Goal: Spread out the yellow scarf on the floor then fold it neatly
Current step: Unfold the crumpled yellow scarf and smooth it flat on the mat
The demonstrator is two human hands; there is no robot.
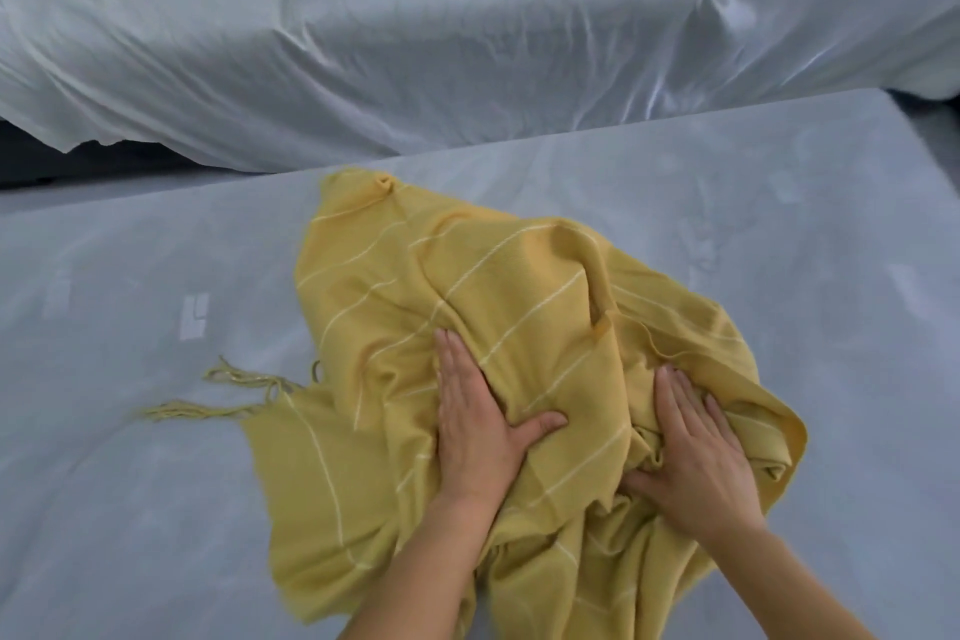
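The yellow scarf (498, 307) with thin white stripes lies rumpled in a heap on the grey floor mat (130, 431), with folds and ridges across it. Its tassels (228, 395) trail out to the left. My left hand (478, 421) rests flat on the scarf near its middle, fingers together and thumb spread to the right. Just to the right, my right hand (696, 452) lies palm-down on a bunched part of the cloth, fingers apart. Neither hand grips the fabric.
A large wrinkled white sheet (415, 26) covers the raised area behind the mat. A dark gap (62, 166) shows under the sheet at the far left. White tape marks (193, 316) sit on the mat left of the scarf.
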